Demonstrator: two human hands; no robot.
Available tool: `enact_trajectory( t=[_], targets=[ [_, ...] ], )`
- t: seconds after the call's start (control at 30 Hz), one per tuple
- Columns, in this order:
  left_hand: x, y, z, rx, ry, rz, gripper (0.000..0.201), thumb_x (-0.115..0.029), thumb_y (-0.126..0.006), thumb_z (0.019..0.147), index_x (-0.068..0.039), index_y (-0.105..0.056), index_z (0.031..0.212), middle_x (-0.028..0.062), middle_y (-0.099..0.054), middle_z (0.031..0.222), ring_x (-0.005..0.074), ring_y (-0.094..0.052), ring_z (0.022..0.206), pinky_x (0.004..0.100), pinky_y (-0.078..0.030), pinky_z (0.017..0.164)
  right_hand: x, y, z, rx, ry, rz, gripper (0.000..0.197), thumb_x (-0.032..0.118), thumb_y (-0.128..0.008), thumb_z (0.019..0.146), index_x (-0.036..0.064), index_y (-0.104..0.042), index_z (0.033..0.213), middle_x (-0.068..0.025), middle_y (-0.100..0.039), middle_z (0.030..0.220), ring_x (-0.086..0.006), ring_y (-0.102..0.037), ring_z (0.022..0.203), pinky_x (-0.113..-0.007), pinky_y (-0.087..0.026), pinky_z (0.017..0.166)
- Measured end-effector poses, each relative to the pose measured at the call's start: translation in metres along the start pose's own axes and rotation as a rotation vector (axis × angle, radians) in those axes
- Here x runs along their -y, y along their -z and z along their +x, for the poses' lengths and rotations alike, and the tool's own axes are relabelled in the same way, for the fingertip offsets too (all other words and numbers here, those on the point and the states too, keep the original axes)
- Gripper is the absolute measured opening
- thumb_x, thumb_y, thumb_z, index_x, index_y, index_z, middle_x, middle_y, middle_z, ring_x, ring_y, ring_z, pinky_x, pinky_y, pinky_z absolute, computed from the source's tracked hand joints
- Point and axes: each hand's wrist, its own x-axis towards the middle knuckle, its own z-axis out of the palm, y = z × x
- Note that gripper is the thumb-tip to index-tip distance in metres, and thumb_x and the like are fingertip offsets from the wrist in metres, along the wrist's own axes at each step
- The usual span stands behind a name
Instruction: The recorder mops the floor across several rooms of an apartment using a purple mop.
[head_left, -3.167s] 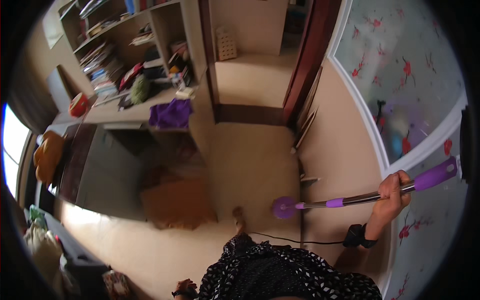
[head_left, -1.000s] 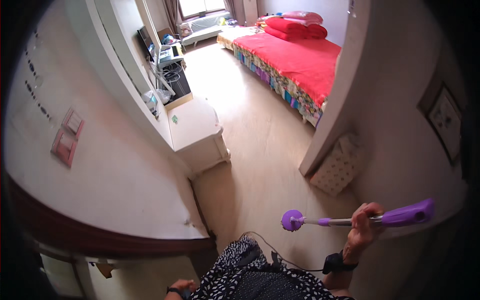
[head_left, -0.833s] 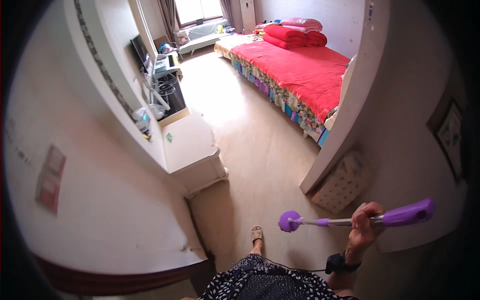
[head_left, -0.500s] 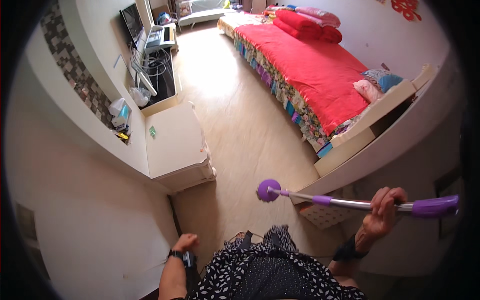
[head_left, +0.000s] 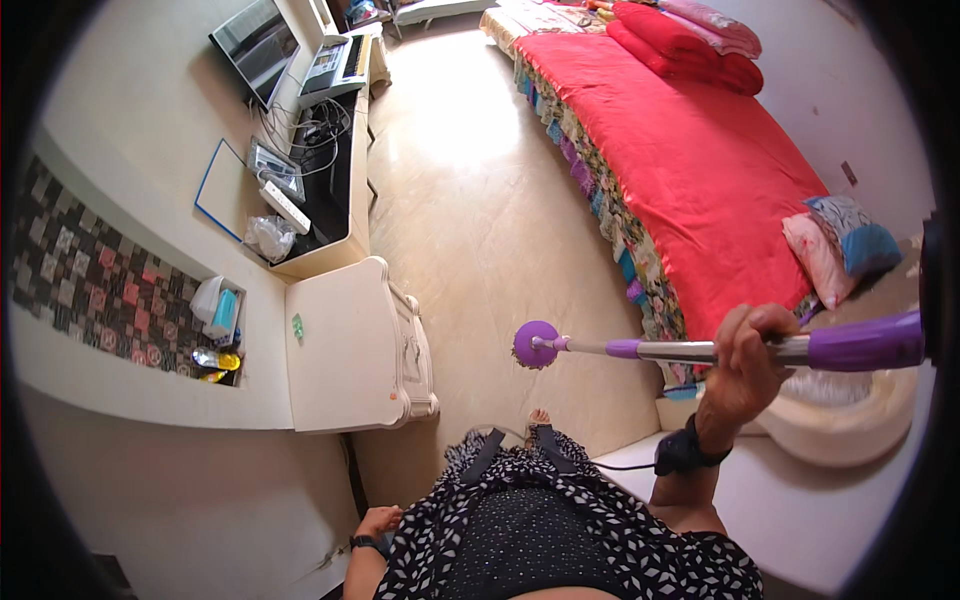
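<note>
My right hand (head_left: 748, 362) is wrapped round the metal pole of a spin mop, just below its thick purple grip (head_left: 865, 342). The pole runs leftward past a purple collar to a round purple mop head (head_left: 537, 342), which shows over the beige floor; whether it touches the floor I cannot tell. A black band sits on my right wrist. Down by my side, against the black-and-white patterned dress, my left hand (head_left: 380, 521) is loosely curled, with no object seen in it. A dark band circles that wrist.
A pale cabinet (head_left: 345, 350) juts out at left, before a long black-topped stand (head_left: 335, 190) with cables, a power strip (head_left: 286, 206) and a keyboard (head_left: 335, 68). At right stand a red-covered bed (head_left: 660, 150) and a rounded cream piece (head_left: 835, 440) below my right arm.
My view has shifted forward and turned, so cabinet and bed look nearer. The mop is still in my right hand, its head slightly higher in view. My left hand has drawn closer to the dress.
</note>
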Motion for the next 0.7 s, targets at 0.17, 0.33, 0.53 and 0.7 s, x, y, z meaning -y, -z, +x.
enact_trajectory(
  t=[0.17,0.33,0.53,0.7],
  targets=[
    [-0.013,-0.033,0.026,-0.076,0.225,-0.192,0.022,-0.020,-0.052,0.080,-0.003,-0.064,0.084,0.0044,-0.062,0.074,0.0144,-0.057,0.062,0.0253,-0.044,0.053,-0.105,-0.021,0.084,0.012,-0.072,0.020,0.022,0.008,-0.065,0.073,-0.0010,-0.048,0.084,-0.0027,-0.042,0.061,-0.0098,-0.037,0.043,-0.021,-0.024,0.036],
    [-0.104,-0.049,0.098,-0.025,0.208,-0.165,0.023,-0.021,-0.051,0.080,-0.003,-0.064,0.085,0.0051,-0.062,0.075,0.0147,-0.057,0.063,0.0254,-0.044,0.054,-0.192,-0.019,0.164,0.020,-0.028,0.005,0.019,0.006,-0.063,0.074,-0.0018,-0.049,0.083,-0.0018,-0.040,0.059,-0.0087,-0.036,0.042,-0.021,-0.025,0.036],
    [-0.275,-0.033,0.234,0.097,0.030,0.041,0.024,-0.022,-0.051,0.081,-0.003,-0.063,0.087,0.0059,-0.063,0.076,0.0151,-0.058,0.065,0.0256,-0.045,0.055,-0.294,-0.044,0.269,0.017,-0.001,-0.007,0.017,0.003,-0.061,0.075,-0.0034,-0.049,0.085,-0.0028,-0.041,0.056,-0.0092,-0.036,0.041,-0.021,-0.023,0.035],
    [-0.481,0.008,0.317,0.229,-0.039,-0.170,0.026,-0.023,-0.049,0.083,-0.003,-0.058,0.096,0.0087,-0.062,0.083,0.0167,-0.059,0.071,0.0278,-0.049,0.060,-0.368,-0.068,0.346,-0.002,0.053,0.009,0.019,0.006,-0.063,0.074,-0.0022,-0.048,0.083,-0.0012,-0.040,0.050,-0.0097,-0.036,0.039,-0.021,-0.022,0.035]
  ],
)
